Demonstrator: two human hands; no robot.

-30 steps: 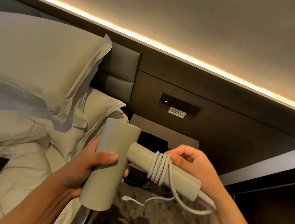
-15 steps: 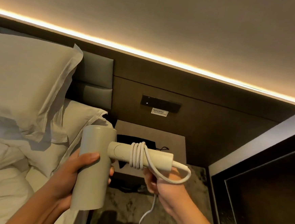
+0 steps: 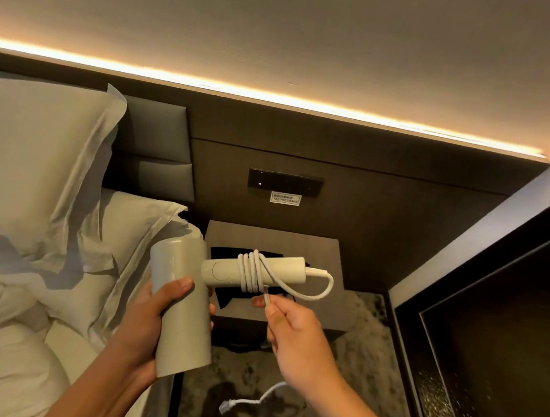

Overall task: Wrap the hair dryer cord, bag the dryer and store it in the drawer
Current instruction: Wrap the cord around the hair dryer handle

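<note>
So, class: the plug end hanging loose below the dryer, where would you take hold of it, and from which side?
Pinch the cord just behind the plug, coming from above: it dangles free below the right hand, and the plug's bulk stops slipping.

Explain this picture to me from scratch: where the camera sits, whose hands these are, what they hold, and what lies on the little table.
There is no machine here: a camera worn on a person's head looks down at their own two hands. The left hand grips the barrel of a pale hair dryer. The right hand pinches the white cord, already coiled several times round the dryer's handle; its loose plug end hangs low. Behind, something black, probably the bag, lies on the bedside table. White pillows lie to the left.
</note>
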